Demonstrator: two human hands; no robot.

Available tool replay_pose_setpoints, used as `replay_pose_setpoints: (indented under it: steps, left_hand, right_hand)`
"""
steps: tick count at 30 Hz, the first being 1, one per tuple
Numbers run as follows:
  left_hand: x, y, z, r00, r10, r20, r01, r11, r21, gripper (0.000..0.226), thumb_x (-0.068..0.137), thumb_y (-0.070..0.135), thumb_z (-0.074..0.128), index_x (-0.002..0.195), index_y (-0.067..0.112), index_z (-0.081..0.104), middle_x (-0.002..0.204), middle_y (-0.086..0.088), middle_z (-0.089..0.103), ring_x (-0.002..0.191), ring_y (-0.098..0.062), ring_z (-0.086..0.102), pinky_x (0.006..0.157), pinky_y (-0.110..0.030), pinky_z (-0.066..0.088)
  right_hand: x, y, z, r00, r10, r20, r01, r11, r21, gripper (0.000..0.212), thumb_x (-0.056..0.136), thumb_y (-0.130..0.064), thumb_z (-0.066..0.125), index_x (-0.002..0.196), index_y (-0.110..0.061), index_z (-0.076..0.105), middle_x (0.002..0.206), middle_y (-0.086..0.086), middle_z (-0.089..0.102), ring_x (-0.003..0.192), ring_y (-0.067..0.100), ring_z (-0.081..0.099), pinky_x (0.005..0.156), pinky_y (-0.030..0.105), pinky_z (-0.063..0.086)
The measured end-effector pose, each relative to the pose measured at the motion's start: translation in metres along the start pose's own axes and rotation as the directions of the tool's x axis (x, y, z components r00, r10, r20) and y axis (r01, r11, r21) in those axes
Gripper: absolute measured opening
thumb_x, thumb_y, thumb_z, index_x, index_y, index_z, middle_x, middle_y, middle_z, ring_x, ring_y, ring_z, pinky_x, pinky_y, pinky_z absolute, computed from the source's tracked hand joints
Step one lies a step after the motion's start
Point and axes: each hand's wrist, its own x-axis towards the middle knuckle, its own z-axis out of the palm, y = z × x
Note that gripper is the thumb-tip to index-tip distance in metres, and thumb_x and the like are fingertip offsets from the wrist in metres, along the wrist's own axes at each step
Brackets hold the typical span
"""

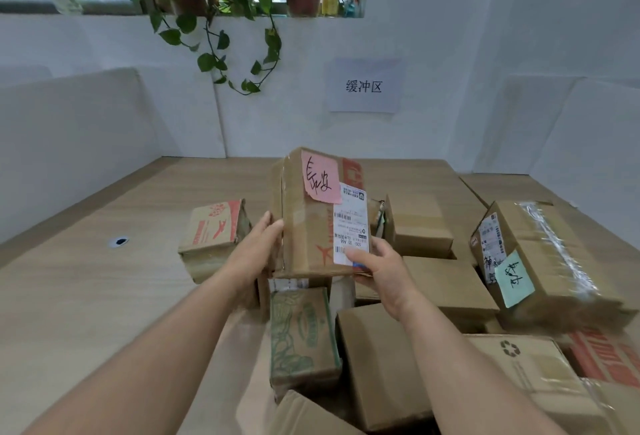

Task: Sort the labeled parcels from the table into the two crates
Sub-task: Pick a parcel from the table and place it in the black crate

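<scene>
I hold a brown cardboard parcel [311, 226] upright above the pile, near the middle of the view. It carries a pink handwritten note [321, 178] and a white shipping label [351, 223]. My left hand [258, 244] grips its left side. Fingers of my right hand [379, 268] clasp its lower right corner over the label. On the right lies a larger parcel [540, 261] with a green note [513, 278]. No crate is in view.
Several more cardboard boxes crowd the wooden table [86, 278]: a red-printed one [214, 230] at left, a green-printed one [301, 330] below my hands, plain ones to the right. White walls enclose the table, with a paper sign [363, 86] and hanging plants [214, 1].
</scene>
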Motion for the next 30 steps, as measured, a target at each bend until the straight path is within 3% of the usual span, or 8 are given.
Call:
replay_pose_setpoints:
  steps: [2,5,9,13,16,19,24,30]
  left_hand:
    - [-0.005,-0.005,-0.007,0.995,-0.054,0.083,0.056,0.998,-0.021,0.1,0.063,0.095,0.038,0.148,0.048,0.014,0.148,0.021,0.031,0.136,-0.017,0.036,0.113,-0.051,0.028]
    - [-0.015,-0.011,-0.011,0.991,-0.038,0.131,0.048,0.996,-0.074,0.124,0.052,0.089,0.061,0.149,0.045,-0.001,0.143,0.018,0.035,0.13,-0.019,0.046,0.11,-0.048,0.035]
    - [-0.03,-0.017,-0.019,0.995,0.059,0.086,-0.033,0.959,-0.281,0.092,0.06,0.053,0.076,0.14,0.035,0.036,0.117,0.003,0.069,0.1,-0.02,0.069,0.09,-0.039,0.052]
    - [-0.056,-0.027,-0.022,0.99,0.11,0.085,-0.073,0.931,-0.359,0.079,0.056,0.047,0.071,0.13,0.033,0.049,0.113,-0.001,0.07,0.098,-0.023,0.069,0.077,-0.033,0.056]
    - [-0.076,-0.039,-0.024,0.996,0.079,0.051,-0.055,0.928,-0.368,0.072,0.059,0.046,0.069,0.128,0.032,0.052,0.12,-0.004,0.067,0.107,-0.028,0.065,0.092,-0.045,0.051]
    - [-0.1,-0.055,-0.032,0.998,0.052,-0.032,-0.06,0.921,-0.384,0.069,0.063,0.045,0.066,0.128,0.03,0.052,0.124,-0.005,0.065,0.116,-0.031,0.06,0.103,-0.058,0.039]
    - [-0.146,-0.08,-0.05,0.988,0.001,-0.157,-0.059,0.929,-0.365,0.074,0.062,0.045,0.062,0.132,0.023,0.05,0.124,-0.004,0.065,0.115,-0.028,0.061,0.098,-0.049,0.045]
    - [-0.194,-0.11,-0.078,0.969,-0.087,-0.231,-0.006,0.927,-0.375,0.071,0.065,0.05,0.062,0.132,0.029,0.05,0.125,-0.002,0.065,0.116,-0.027,0.06,0.103,-0.052,0.043]
  right_hand:
    - [-0.002,0.005,0.003,0.999,-0.047,0.006,0.047,0.997,-0.058,0.045,0.083,-0.019,0.074,0.125,-0.022,0.057,0.103,-0.004,0.075,0.095,0.016,0.071,0.091,0.04,0.055]
    - [-0.009,0.002,0.006,0.992,-0.111,0.066,0.119,0.983,-0.14,0.049,0.084,-0.018,0.074,0.129,-0.025,0.055,0.105,-0.002,0.074,0.097,0.014,0.071,0.092,0.039,0.055]
    - [-0.019,-0.005,0.001,0.98,-0.104,0.17,0.123,0.987,-0.105,0.064,0.075,-0.028,0.08,0.133,-0.026,0.052,0.117,0.004,0.069,0.108,0.018,0.066,0.101,0.044,0.049]
    - [-0.028,-0.001,-0.001,0.919,-0.024,0.393,0.047,0.998,-0.047,0.089,0.053,-0.037,0.088,0.132,-0.044,0.047,0.126,0.006,0.065,0.12,0.02,0.059,0.102,0.042,0.046]
    - [-0.038,0.005,0.006,0.86,-0.028,0.509,0.034,0.999,-0.003,0.083,0.055,-0.027,0.079,0.127,-0.044,0.042,0.103,0.002,0.074,0.095,0.014,0.069,0.081,0.025,0.053]
    - [-0.047,0.012,0.022,0.82,-0.039,0.571,0.068,0.997,-0.03,0.097,0.058,-0.031,0.081,0.143,-0.039,0.034,0.12,0.007,0.068,0.114,0.022,0.063,0.092,0.032,0.051]
    - [-0.064,0.033,0.064,0.79,-0.034,0.612,0.068,0.997,-0.033,0.085,0.055,-0.032,0.08,0.13,-0.049,0.041,0.119,0.002,0.069,0.115,0.019,0.062,0.092,0.033,0.053]
    - [-0.093,0.05,0.109,0.776,-0.032,0.629,0.073,0.997,-0.039,0.089,0.057,-0.027,0.076,0.139,-0.038,0.043,0.111,0.009,0.072,0.109,0.027,0.065,0.097,0.037,0.052]
